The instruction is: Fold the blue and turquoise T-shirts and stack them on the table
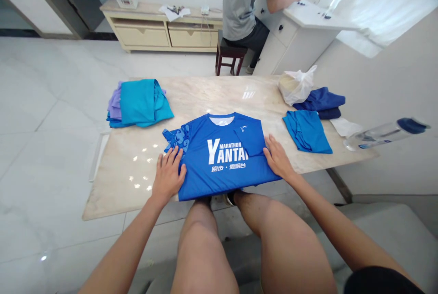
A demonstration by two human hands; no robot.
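Observation:
A blue T-shirt [222,180] printed with white "Yantai Marathon" lettering lies spread on the table [137,148], its neckline away from me and its lower edge at the table's near side. One sleeve is folded inward over the chest at the right; the patterned sleeve [178,139] sticks out at the left. My left hand [169,173] lies flat with fingers apart at the shirt's left edge, just below that sleeve. At the right edge, my right hand [278,157] rests with its fingers stretched out, touching the side by the folded sleeve.
A stack of folded teal and purple clothes [138,102] sits at the table's left. On the right are a folded blue garment [308,131], dark blue clothing [323,100], a white plastic bag [297,85] and a clear bottle [379,136]. Beyond, a person [244,7] sits on a stool.

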